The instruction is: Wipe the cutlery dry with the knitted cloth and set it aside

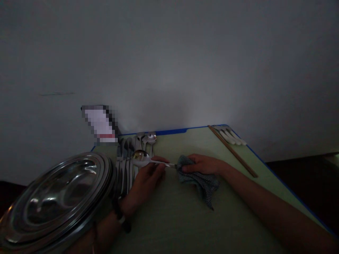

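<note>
My left hand (148,178) pinches the handle of a shiny metal spoon (141,157), its bowl pointing left and held just above the table. My right hand (203,164) grips a dark blue-grey cloth (202,181) bunched round the far end of the spoon's handle. The cloth's loose corner trails down onto the pale green table (185,218). Both hands sit near the middle of the table, close together.
A row of several metal spoons and other cutlery (132,155) lies left of my hands. Stacked steel compartment plates (53,199) fill the lower left. Wooden chopsticks (233,151) and white-handled utensils (233,137) rest at the back right edge. A grey wall stands behind.
</note>
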A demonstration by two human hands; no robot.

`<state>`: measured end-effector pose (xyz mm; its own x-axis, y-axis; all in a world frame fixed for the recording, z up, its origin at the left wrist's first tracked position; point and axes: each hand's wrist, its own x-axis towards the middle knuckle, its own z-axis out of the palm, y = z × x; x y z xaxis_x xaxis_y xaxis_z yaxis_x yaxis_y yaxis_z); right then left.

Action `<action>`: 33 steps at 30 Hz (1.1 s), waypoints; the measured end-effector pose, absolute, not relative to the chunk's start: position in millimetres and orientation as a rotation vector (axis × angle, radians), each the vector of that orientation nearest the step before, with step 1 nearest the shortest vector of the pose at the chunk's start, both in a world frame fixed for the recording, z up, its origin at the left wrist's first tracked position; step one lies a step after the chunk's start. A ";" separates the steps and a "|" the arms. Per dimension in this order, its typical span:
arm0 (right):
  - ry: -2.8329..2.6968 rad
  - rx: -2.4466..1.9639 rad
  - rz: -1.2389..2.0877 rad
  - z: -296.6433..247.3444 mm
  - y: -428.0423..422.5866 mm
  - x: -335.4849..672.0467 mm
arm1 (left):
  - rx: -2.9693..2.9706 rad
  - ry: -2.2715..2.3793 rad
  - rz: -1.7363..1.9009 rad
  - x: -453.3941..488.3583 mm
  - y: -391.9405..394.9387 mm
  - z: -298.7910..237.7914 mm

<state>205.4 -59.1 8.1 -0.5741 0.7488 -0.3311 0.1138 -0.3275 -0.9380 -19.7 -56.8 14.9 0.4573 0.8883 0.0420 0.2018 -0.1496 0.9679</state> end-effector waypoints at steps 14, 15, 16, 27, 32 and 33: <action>-0.504 -0.744 1.848 4.3 -45.0 192.4 | 1.602 0.839 0.640 -18.2 -62.5 15.7; -0.526 -0.708 1.824 4.0 -44.2 192.6 | 1.677 0.861 0.567 -17.7 -64.1 17.4; -0.552 -0.681 1.800 3.8 -43.8 192.7 | 1.756 0.883 0.517 -17.3 -65.3 18.8; -0.595 -0.706 1.907 4.7 -49.7 193.1 | 1.955 0.932 0.405 -15.1 -63.3 19.5; -0.692 -0.755 1.911 -1.7 -50.1 194.9 | 1.997 0.932 0.460 -14.2 -63.9 18.2; -0.711 -0.756 1.894 -2.0 -50.2 194.8 | 1.993 0.934 0.462 -14.1 -63.9 18.0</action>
